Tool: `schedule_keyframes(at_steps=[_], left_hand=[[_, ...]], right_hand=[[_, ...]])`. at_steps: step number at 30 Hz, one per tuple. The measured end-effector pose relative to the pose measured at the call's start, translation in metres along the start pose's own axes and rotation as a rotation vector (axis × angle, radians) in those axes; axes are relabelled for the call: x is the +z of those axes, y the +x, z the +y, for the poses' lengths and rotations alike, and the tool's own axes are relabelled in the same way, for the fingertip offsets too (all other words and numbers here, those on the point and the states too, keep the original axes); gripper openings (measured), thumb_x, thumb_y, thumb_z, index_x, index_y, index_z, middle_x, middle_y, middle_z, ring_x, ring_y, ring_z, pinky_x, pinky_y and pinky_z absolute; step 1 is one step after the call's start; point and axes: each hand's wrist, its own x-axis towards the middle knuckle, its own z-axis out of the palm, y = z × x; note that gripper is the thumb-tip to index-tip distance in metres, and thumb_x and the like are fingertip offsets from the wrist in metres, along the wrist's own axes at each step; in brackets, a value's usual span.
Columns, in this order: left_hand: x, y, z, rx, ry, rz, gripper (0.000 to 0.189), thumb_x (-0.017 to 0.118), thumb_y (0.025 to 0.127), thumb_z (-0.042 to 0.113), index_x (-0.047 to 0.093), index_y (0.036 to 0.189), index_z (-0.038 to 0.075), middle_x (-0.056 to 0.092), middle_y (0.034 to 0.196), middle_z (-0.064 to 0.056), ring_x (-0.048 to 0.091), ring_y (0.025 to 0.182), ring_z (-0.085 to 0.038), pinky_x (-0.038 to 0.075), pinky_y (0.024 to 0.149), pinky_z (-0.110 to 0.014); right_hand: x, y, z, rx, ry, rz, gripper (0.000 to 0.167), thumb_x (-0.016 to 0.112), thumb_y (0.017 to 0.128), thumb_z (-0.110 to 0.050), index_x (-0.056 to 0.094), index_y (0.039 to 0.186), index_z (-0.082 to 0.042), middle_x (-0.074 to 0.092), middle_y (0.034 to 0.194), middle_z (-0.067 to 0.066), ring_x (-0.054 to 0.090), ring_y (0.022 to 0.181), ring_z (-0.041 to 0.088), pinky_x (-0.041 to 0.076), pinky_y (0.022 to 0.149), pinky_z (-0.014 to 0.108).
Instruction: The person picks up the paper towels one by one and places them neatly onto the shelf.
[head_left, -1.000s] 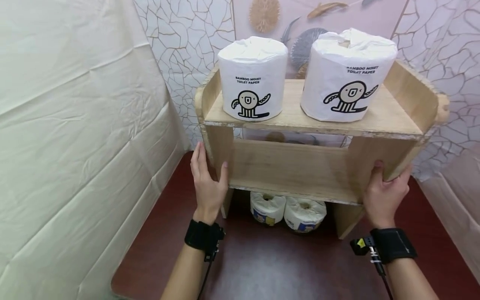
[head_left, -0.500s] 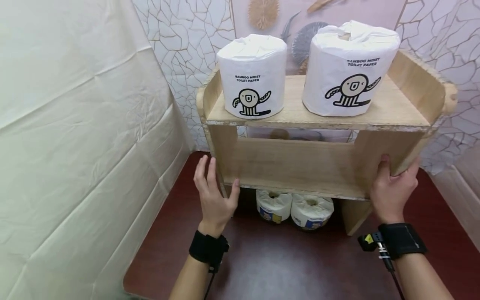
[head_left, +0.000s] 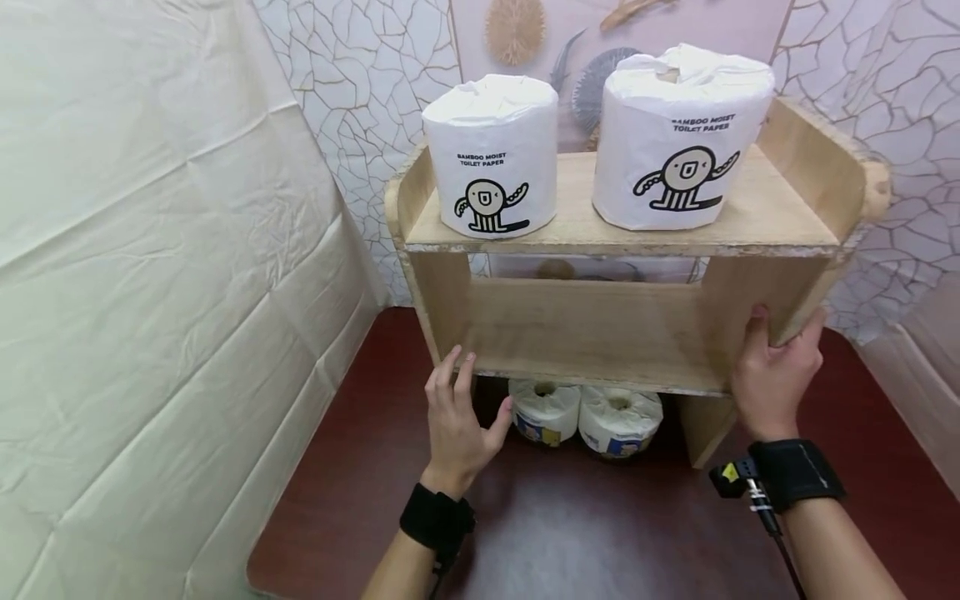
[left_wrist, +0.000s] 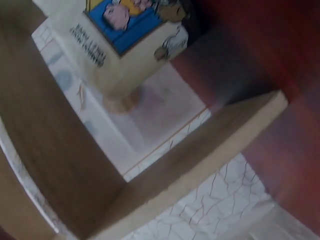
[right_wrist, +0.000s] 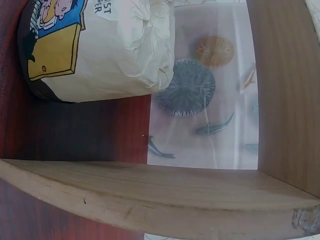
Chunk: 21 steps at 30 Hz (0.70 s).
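A wooden shelf unit [head_left: 585, 329] stands on the dark red table. My right hand [head_left: 776, 383] grips its right side panel [right_wrist: 165, 200], thumb on the inner face and fingers round the outside. Spread and relaxed, my left hand [head_left: 461, 429] is in front of the lower left corner, fingertips close to the middle board's edge, holding nothing. Two white-wrapped toilet paper rolls, a left one [head_left: 495, 125] and a right one [head_left: 630, 167], stand on the top board. Below, a left lower roll [head_left: 546, 417] and a right lower roll [head_left: 618, 429] stand side by side, partly hidden by the middle board.
Behind the shelf is a crackle-patterned wall [head_left: 352, 100] with a pink picture panel [head_left: 570, 42]. A cream cloth [head_left: 165, 275] hangs along the left side. The table [head_left: 585, 533] stretches in front of the shelf.
My left hand has let go of the shelf's left side panel and moved down and to the right. My right hand keeps its grip on the right panel.
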Motion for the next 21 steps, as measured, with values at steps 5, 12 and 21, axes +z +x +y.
schedule_keyframes(at_steps=[5,12,21], left_hand=[[0.007,-0.008,0.001,0.007,-0.008,-0.016,0.063,0.057,0.106,0.044,0.05,0.146,-0.005,0.052,0.135,-0.021,0.049,0.122,-0.039,0.045,0.1,-0.049],[0.009,-0.014,0.009,-0.027,-0.02,-0.062,0.055,0.054,0.108,0.045,0.052,0.137,-0.002,0.054,0.125,-0.019,0.055,0.108,-0.034,0.052,0.086,-0.043],[0.023,-0.033,0.017,-0.017,-0.026,-0.116,0.049,0.052,0.109,0.046,0.062,0.126,0.001,0.062,0.121,-0.017,0.063,0.105,-0.031,0.056,0.085,-0.044]], right_hand=[[0.002,0.001,-0.001,-0.001,0.006,-0.003,0.034,0.063,0.103,-0.025,0.063,0.137,-0.018,0.072,0.111,-0.001,0.065,0.098,-0.002,0.047,0.084,0.016],[0.002,0.004,-0.004,-0.007,0.038,-0.008,0.034,0.063,0.103,-0.023,0.062,0.137,-0.017,0.071,0.113,0.0,0.066,0.1,0.002,0.048,0.084,0.018],[0.0,-0.001,0.002,0.001,-0.017,-0.018,0.036,0.064,0.104,-0.026,0.061,0.138,-0.014,0.07,0.11,0.005,0.063,0.095,-0.004,0.047,0.082,0.016]])
